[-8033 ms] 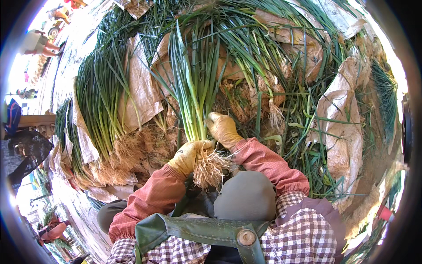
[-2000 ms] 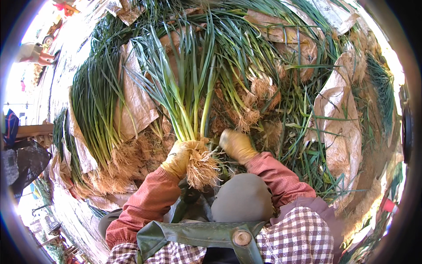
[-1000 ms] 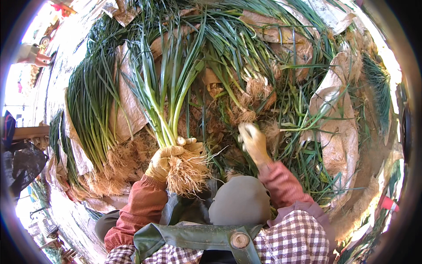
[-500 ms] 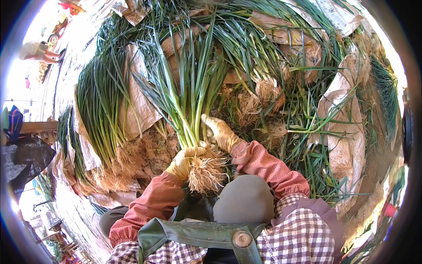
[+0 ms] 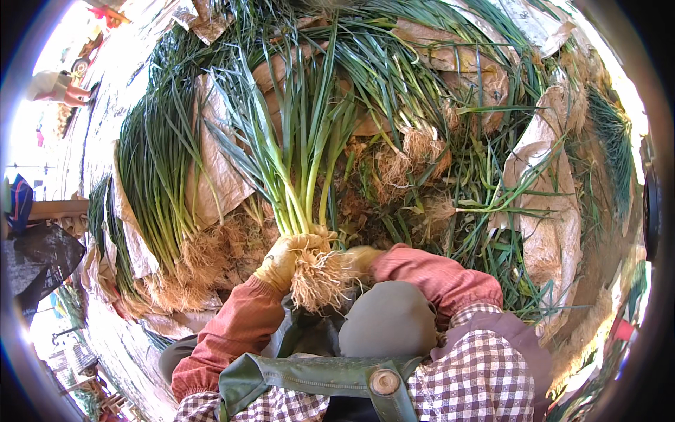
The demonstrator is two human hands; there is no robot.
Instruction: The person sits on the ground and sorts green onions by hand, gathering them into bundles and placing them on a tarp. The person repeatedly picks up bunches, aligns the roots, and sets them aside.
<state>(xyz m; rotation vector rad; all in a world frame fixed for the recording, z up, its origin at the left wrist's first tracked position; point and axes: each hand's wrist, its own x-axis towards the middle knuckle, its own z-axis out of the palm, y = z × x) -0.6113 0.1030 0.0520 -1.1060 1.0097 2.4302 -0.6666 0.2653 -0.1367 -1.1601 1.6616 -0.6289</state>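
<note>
A bunch of green onions (image 5: pixel 300 197) stands nearly upright in front of me, its long leaves fanning out away from me. My left hand (image 5: pixel 283 260), in a yellowish work glove, is closed round the lower white stems just above the roots. The pale, tangled roots (image 5: pixel 318 283) hang below that grip, toward me. My right hand (image 5: pixel 363 261), gloved alike, is at the right side of the roots. It is blurred, and its fingers are partly hidden by the roots, so what they grip does not show.
More green onions lie in a heap at the left (image 5: pixel 160 190) and beyond to the right (image 5: pixel 411 98). Loose leaves (image 5: pixel 496 257) litter the ground on the right beside a tan woven sack (image 5: pixel 552 232). A rounded grey shape (image 5: pixel 387 320) is close below my right hand.
My right hand has come down from beside the stems to the roots. The bunch and my left hand have shifted slightly left; my left hand keeps its grip.
</note>
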